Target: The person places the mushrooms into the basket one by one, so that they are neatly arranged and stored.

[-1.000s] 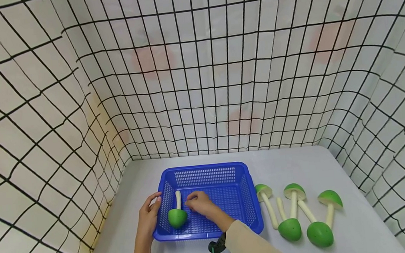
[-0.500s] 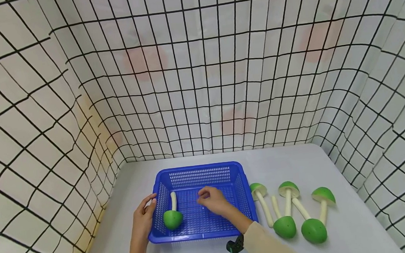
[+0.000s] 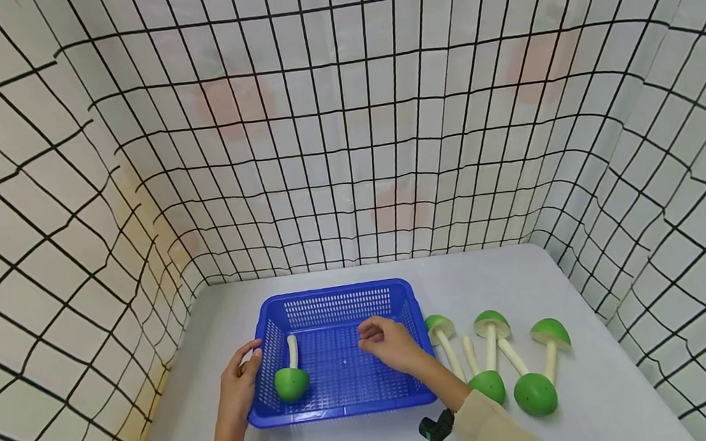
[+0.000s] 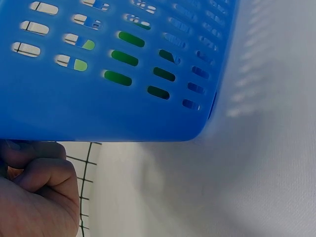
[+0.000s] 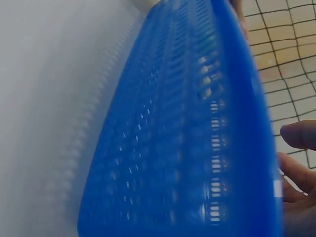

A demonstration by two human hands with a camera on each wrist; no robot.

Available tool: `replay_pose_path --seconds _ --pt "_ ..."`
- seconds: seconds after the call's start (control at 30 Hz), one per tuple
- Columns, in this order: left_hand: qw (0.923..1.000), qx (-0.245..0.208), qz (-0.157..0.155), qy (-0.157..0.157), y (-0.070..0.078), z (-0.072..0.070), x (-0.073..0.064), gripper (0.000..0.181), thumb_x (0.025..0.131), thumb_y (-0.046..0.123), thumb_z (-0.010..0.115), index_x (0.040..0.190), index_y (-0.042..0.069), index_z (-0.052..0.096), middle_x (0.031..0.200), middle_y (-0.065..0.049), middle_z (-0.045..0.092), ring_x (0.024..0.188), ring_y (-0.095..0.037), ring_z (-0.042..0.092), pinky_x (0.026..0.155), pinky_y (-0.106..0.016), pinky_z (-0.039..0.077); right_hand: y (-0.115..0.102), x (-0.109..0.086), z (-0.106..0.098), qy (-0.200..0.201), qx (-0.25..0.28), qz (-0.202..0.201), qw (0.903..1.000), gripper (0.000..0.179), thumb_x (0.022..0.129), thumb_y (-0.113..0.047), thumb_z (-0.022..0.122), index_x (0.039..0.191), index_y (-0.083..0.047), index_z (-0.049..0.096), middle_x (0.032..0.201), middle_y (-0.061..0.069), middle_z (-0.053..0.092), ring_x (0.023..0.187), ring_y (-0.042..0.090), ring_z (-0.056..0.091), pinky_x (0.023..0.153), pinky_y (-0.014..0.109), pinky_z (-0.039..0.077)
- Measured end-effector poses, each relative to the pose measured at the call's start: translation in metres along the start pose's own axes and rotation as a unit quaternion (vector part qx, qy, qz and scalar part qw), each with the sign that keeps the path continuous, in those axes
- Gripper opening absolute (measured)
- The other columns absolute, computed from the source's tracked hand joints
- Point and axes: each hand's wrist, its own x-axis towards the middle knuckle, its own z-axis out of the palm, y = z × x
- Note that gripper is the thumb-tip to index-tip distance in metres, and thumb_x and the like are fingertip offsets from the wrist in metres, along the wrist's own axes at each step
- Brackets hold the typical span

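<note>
Here, left hand (image 3: 236,383): its grip was clamped on the blue perforated basket (image 3: 344,412)
Right hand (image 3: 394,346): hovered above, grip apart
Green-capped mushroom (image 3: 292,385): lay inside, at left

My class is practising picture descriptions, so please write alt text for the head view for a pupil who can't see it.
A blue basket holds one green-capped mushroom, with a person's left hand at its left rim and right hand, seemingly empty, over its right half. Five similar mushrooms lie to the right on a white table.
</note>
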Motion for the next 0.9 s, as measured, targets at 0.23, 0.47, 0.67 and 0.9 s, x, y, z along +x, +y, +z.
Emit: replay_pose_path --seconds 0.23,0.47,0.67,0.9 --pt "0.9999 -0.006 -0.012 -0.002 0.001 -0.001 0.002 0.045 0.096 0.054 0.05 0.135 0.032 0.052 0.1 -0.008 0.061 0.084 -0.018 0.056 0.066 -0.025 0.049 0.008 -0.01 -0.029 0.025 -0.013 -0.013 0.9995 0.022 0.093 -0.023 0.064 0.114 -0.015 0.062 0.108 0.003 0.068 0.1 0.017 0.065 0.085 0.03 0.055" --pt "0.9999 -0.003 -0.01 -0.003 0.001 0.0 0.001 0.044 0.096 0.053 0.05 0.135 0.032 0.052 0.103 -0.01 0.059 0.085 -0.019 0.056 0.066 -0.026 0.048 0.016 -0.024 -0.066 0.074 -0.01 0.017 0.9971 0.019 0.092 -0.021 0.067 0.111 -0.02 0.065 0.104 -0.003 0.068 0.096 0.013 0.065 0.084 0.026 0.054" --pt "0.9999 0.003 -0.015 -0.002 0.001 0.0 0.001 0.048 0.095 0.056 0.049 0.136 0.032 0.052 0.096 -0.006 0.057 0.082 -0.017 0.053 0.063 -0.026 0.045 0.027 -0.035 -0.095 0.101 -0.011 0.024 0.9946 0.025 0.091 -0.022 0.068 0.114 -0.014 0.065 0.105 0.001 0.069 0.097 0.016 0.065 0.08 0.022 0.054" --pt "0.9999 0.004 -0.011 0.004 0.0 0.0 0.003 0.048 0.094 0.057 0.051 0.135 0.032 0.053 0.091 -0.003 0.056 0.078 -0.015 0.053 0.062 -0.025 0.046 0.043 -0.046 -0.124 0.12 -0.024 0.017 0.9924 0.025 0.091 -0.022 0.068 0.115 -0.015 0.064 0.111 0.009 0.069 0.1 0.021 0.065 0.078 0.023 0.054"
